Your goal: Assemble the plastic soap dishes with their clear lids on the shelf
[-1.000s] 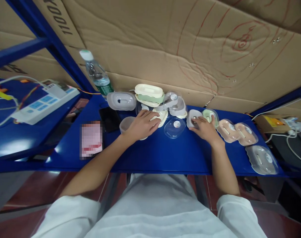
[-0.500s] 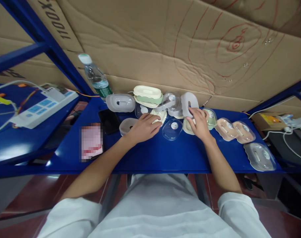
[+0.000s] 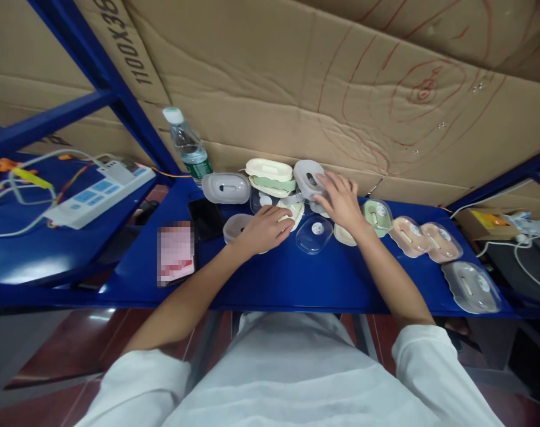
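My right hand [image 3: 343,204] grips the right edge of a grey plastic box [image 3: 303,173] with a slot. Its thumb and forefinger touch the box; the other fingers are spread. The box is tilted over the pile at the back. My left hand [image 3: 267,228] has its fingers bent against a cream plastic piece [image 3: 297,209], its grip partly hidden. A clear lid [image 3: 314,235] with a round sticker lies between the hands. Behind them is a stack of cream and green trays [image 3: 270,172]. Beside my left wrist stands another grey box [image 3: 233,224], partly covered.
A grey box [image 3: 225,187] and a water bottle [image 3: 190,148] stand back left. A phone [image 3: 206,218] and a blurred pink item [image 3: 175,252] lie left. Green [image 3: 377,214], peach [image 3: 407,234] and grey lidded boxes [image 3: 472,286] line the right. Cardboard [image 3: 261,77] stands behind.
My right hand has carried the grey box leftward onto the pile, beside the stacked trays. My left hand has stayed by the cream piece. The view has shifted slightly.
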The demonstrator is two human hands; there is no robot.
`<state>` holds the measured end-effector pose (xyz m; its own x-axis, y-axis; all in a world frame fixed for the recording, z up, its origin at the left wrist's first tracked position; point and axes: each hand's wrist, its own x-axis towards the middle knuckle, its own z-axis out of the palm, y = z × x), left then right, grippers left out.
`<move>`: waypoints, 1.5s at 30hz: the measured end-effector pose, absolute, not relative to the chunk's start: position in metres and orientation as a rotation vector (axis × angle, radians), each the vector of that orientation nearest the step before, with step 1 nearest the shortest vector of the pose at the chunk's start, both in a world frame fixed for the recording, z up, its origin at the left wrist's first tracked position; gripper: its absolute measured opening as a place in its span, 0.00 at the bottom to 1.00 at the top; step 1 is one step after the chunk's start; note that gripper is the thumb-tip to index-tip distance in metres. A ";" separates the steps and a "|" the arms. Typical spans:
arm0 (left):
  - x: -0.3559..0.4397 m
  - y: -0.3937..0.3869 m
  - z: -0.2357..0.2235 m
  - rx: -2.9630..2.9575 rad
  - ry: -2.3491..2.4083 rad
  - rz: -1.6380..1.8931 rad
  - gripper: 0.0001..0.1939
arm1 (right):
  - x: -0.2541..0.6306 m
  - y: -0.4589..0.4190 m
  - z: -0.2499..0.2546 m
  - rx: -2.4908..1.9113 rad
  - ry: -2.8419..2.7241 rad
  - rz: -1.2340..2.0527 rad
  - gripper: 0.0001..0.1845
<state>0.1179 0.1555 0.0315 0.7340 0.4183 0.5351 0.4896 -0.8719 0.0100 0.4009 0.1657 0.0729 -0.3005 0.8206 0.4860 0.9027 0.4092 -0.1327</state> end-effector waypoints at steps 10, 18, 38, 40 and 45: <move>0.125 0.149 0.026 -2.847 -0.691 -0.754 0.12 | 0.513 0.106 0.037 -1.905 -1.757 -0.281 0.28; 0.136 0.128 0.035 -2.825 -0.622 -0.725 0.11 | 0.480 0.104 0.027 -1.672 -2.063 -0.036 0.24; 0.140 0.123 0.028 -2.847 -0.619 -0.637 0.11 | 0.553 0.112 0.009 -2.094 -1.678 -0.267 0.36; 0.140 0.124 0.027 -2.848 -0.615 -0.654 0.12 | 0.553 0.114 0.013 -2.036 -1.629 -0.208 0.30; 0.140 0.126 0.026 -2.854 -0.607 -0.661 0.12 | 0.545 0.112 0.010 -2.091 -1.617 -0.187 0.31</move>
